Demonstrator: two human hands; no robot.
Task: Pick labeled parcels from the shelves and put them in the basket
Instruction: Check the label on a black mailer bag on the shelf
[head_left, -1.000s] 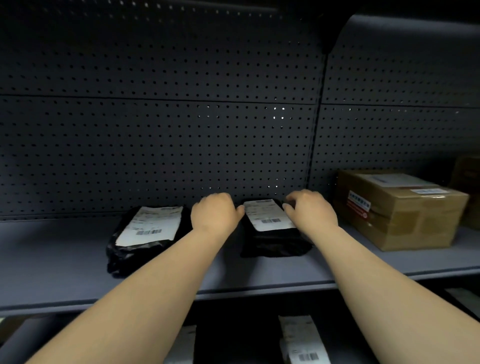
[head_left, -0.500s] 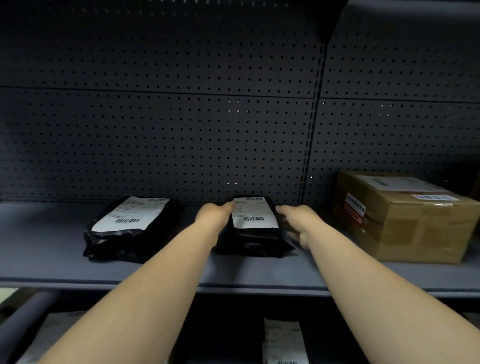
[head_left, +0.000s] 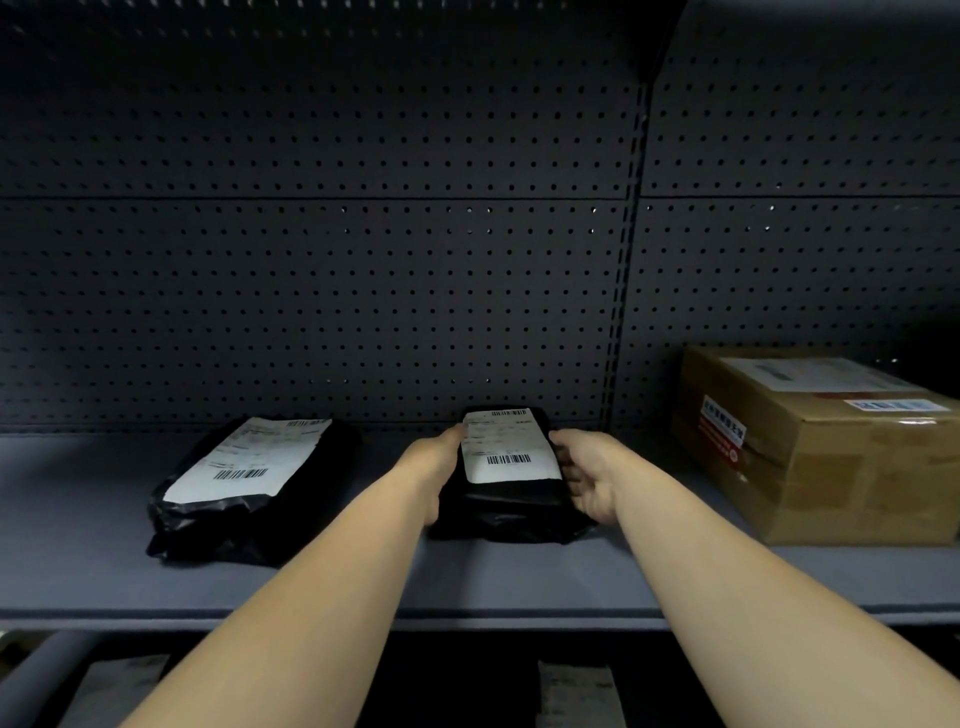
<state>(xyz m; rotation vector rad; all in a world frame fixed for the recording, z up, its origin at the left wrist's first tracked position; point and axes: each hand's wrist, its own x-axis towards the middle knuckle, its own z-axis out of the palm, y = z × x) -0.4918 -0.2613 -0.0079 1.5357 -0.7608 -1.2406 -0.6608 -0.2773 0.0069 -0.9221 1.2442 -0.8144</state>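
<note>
A black poly-bag parcel (head_left: 506, 506) with a white barcode label lies in the middle of the grey shelf (head_left: 78, 530). My left hand (head_left: 434, 465) holds its left side, with the fingers hidden against the bag. My right hand (head_left: 589, 478) cups its right side, fingers curled round the edge. A second, larger black labeled parcel (head_left: 244, 467) lies to the left, apart from my hands. No basket is in view.
A brown cardboard box (head_left: 831, 467) with labels stands on the shelf at the right, close to my right forearm. A dark pegboard wall (head_left: 311, 312) backs the shelf. Below the shelf edge, more labeled parcels (head_left: 576, 691) show dimly on a lower level.
My hands have come off the top of the middle parcel and spread to its left and right sides, now clasping it. The parcel looks slightly nearer the shelf front.
</note>
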